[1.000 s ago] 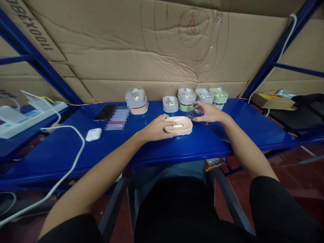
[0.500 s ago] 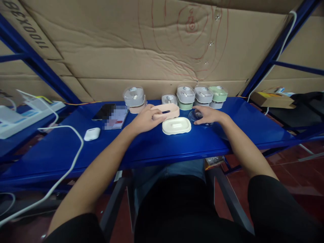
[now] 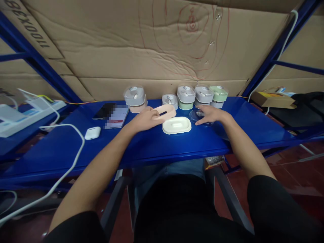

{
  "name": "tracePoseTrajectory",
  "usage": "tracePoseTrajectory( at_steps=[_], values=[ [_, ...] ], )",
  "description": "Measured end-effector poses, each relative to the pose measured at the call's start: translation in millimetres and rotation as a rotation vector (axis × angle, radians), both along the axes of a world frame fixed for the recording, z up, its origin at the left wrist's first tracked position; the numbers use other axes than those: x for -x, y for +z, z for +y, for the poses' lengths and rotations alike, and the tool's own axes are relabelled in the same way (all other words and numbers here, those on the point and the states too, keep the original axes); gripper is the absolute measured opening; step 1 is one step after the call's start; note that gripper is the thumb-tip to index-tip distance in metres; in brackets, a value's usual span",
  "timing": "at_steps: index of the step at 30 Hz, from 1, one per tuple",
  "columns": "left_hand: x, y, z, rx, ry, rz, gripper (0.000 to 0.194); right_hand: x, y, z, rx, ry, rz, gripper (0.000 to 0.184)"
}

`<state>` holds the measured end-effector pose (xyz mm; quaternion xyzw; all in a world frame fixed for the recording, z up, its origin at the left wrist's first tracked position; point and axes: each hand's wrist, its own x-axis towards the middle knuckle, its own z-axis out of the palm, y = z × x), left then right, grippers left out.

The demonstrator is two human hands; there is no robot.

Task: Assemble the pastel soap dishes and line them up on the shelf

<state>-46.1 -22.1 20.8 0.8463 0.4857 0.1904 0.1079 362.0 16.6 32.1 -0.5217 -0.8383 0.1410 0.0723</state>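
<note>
My left hand (image 3: 144,119) is closed on the near-left end of a peach oval plastic piece with a slot-shaped opening (image 3: 169,110). Just in front of that piece, a cream oval lid-like piece (image 3: 177,125) with a raised bar in its middle lies on the blue table. To its right rests a clear plastic cover (image 3: 193,117). Over the cover is my right hand (image 3: 211,114), thumb and fingers apart; whether they touch it I cannot tell.
Stacked grey, green and peach boxes with clear tops (image 3: 186,96) line the table's back, before a cardboard wall (image 3: 113,44). At left lie a phone (image 3: 118,116), a white earbud case (image 3: 92,133) and a white cable (image 3: 78,152). A power strip (image 3: 32,118) is farther left.
My left hand has drawn the peach piece slightly left and tilted it. My right hand has shifted a little to the right, with the clear cover more exposed beneath it.
</note>
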Motion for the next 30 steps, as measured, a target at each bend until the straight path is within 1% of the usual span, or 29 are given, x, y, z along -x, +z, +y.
tracePoseTrajectory(
  at_steps=[3, 5, 8, 11, 15, 19, 22, 27, 30],
  values=[
    [-11.8, -3.3, -10.4, -0.067, -0.037, -0.123, 0.057, 3.9, 1.3, -2.8, -0.013, -0.006, -0.012, 0.124],
    [-24.4, -8.1, -20.0, -0.102, -0.093, -0.175, 0.052, 6.2, 1.8, -4.1, -0.015, -0.011, -0.018, 0.124],
    [-43.1, -16.5, -31.7, -0.152, -0.158, -0.152, 0.046, 7.7, 1.5, -4.6, -0.013, -0.014, -0.017, 0.126],
    [-52.7, -22.0, -34.9, -0.157, -0.170, -0.088, 0.040, 7.5, 0.1, -3.7, -0.020, -0.006, -0.011, 0.126],
    [-51.7, -24.2, -30.9, -0.128, -0.182, -0.073, 0.038, 6.7, -1.3, -2.5, -0.030, -0.006, 0.008, 0.123],
    [-51.0, -24.2, -30.9, -0.118, -0.174, -0.072, 0.046, 6.0, -1.0, -2.4, -0.047, 0.003, 0.033, 0.120],
    [-53.2, -21.9, -34.1, -0.113, -0.165, -0.018, 0.053, 6.3, -0.6, -3.0, -0.057, 0.011, 0.048, 0.116],
    [-54.1, -16.4, -39.1, -0.141, -0.205, 0.088, 0.055, 8.5, -0.1, -4.3, -0.065, 0.017, 0.065, 0.114],
    [-53.7, -15.1, -40.1, -0.133, -0.249, 0.082, 0.058, 8.5, 0.4, -4.2, -0.064, 0.012, 0.064, 0.114]
  ],
)
